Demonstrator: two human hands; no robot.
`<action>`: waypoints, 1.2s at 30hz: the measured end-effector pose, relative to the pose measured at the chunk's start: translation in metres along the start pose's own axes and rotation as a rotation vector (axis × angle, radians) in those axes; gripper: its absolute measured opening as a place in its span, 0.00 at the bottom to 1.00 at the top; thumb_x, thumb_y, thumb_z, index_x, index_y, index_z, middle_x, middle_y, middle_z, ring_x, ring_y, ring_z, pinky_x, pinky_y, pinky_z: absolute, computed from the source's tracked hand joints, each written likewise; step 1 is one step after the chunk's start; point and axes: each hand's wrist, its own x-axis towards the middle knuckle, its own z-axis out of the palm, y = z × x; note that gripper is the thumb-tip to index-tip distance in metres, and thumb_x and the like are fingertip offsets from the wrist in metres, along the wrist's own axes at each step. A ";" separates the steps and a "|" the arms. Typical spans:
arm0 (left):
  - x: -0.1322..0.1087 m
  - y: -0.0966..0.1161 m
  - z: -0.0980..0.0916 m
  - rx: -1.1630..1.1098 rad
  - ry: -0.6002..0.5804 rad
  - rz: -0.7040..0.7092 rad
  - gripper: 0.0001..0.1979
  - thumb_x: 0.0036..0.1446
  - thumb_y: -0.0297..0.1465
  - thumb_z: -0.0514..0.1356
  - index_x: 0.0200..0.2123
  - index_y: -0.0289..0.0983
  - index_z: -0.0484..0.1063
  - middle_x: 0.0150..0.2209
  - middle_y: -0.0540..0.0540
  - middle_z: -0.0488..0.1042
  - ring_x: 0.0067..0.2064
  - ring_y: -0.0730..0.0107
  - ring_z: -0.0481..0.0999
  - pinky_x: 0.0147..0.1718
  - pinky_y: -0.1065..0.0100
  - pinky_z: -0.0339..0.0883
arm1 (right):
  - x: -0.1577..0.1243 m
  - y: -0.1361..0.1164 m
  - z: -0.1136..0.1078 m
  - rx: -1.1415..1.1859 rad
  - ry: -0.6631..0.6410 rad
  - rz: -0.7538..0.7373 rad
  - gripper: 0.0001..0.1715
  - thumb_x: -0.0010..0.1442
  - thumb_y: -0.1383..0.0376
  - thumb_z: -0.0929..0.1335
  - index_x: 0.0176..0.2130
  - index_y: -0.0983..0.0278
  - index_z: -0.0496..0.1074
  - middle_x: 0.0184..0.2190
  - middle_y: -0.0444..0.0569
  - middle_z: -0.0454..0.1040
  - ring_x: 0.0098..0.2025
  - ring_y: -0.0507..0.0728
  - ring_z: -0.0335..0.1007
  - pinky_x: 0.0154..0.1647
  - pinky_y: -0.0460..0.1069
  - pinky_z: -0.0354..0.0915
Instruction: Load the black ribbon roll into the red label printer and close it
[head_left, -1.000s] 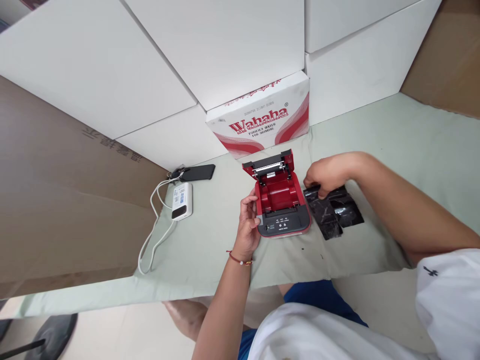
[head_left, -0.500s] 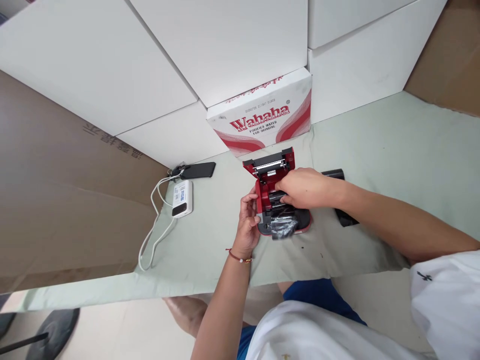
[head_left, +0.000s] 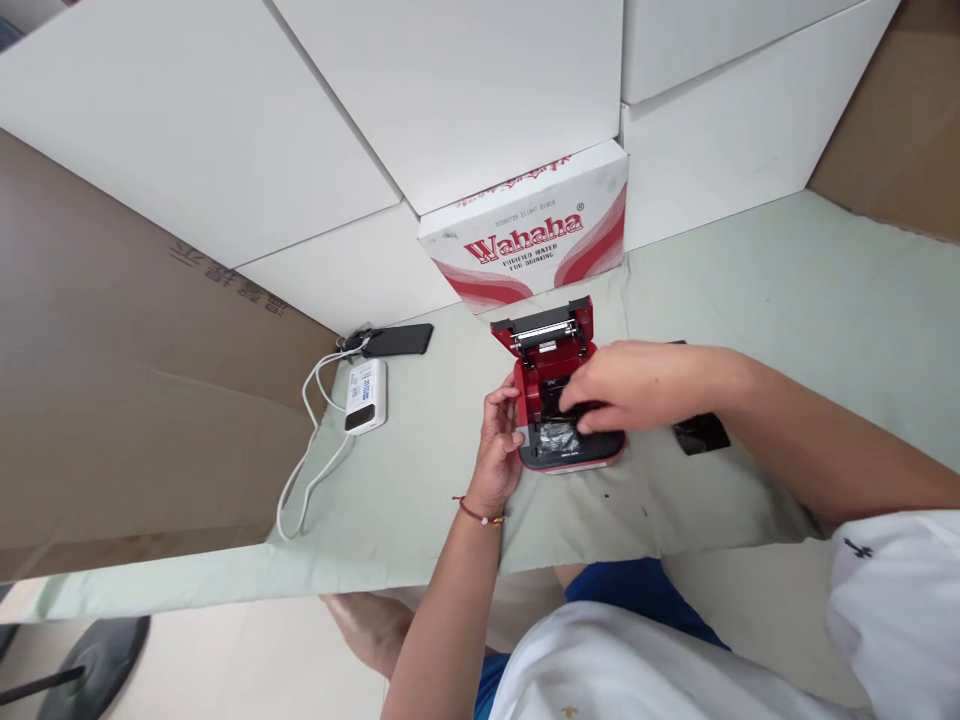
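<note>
A small red and black label printer [head_left: 574, 462] sits on the cloth with its lid [head_left: 546, 325] raised. My left hand [head_left: 498, 438] grips the printer's left side, fingers along the edge and thumb on the front corner. Over the open compartment, my right hand [head_left: 611, 388] has its fingers closed on a shiny black ribbon film [head_left: 559, 440], part of which lies across the front of the compartment. The fingertips partly hide the film and the roll under it. Right of the printer, a piece of black film [head_left: 702, 434] lies on the cloth, partly behind my right forearm.
Behind the printer a white and red Wahaha carton [head_left: 525, 250] leans against white panels [head_left: 450, 90]. To the left are a white power bank [head_left: 366, 397] with a looped cable [head_left: 306, 460] and a black phone-like slab [head_left: 401, 340]. Brown cardboard [head_left: 135, 400] borders the left.
My right hand has shifted slightly right and toward me, its fingers spreading lower. The black film that hung over the printer's front now lies back within the compartment. My left hand keeps its hold.
</note>
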 end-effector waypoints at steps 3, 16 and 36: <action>0.000 0.000 0.000 0.026 0.002 0.003 0.29 0.48 0.44 0.74 0.52 0.48 0.72 0.69 0.46 0.69 0.72 0.50 0.65 0.70 0.53 0.61 | -0.010 -0.012 0.008 -0.184 -0.134 0.037 0.14 0.70 0.61 0.69 0.49 0.65 0.81 0.38 0.53 0.84 0.32 0.58 0.74 0.30 0.51 0.53; -0.034 0.021 0.018 0.815 -0.024 0.548 0.21 0.71 0.41 0.59 0.64 0.45 0.72 0.75 0.37 0.61 0.77 0.47 0.60 0.72 0.42 0.58 | -0.038 -0.057 0.023 -0.431 -0.183 -0.236 0.22 0.62 0.65 0.71 0.54 0.67 0.79 0.53 0.66 0.81 0.21 0.54 0.62 0.18 0.54 0.50; -0.073 0.033 0.043 1.319 -0.080 0.871 0.23 0.65 0.24 0.64 0.61 0.47 0.77 0.51 0.47 0.87 0.56 0.57 0.81 0.68 0.47 0.63 | -0.026 -0.025 -0.006 -0.320 0.111 0.106 0.14 0.73 0.63 0.65 0.47 0.65 0.79 0.34 0.54 0.82 0.34 0.59 0.77 0.31 0.50 0.58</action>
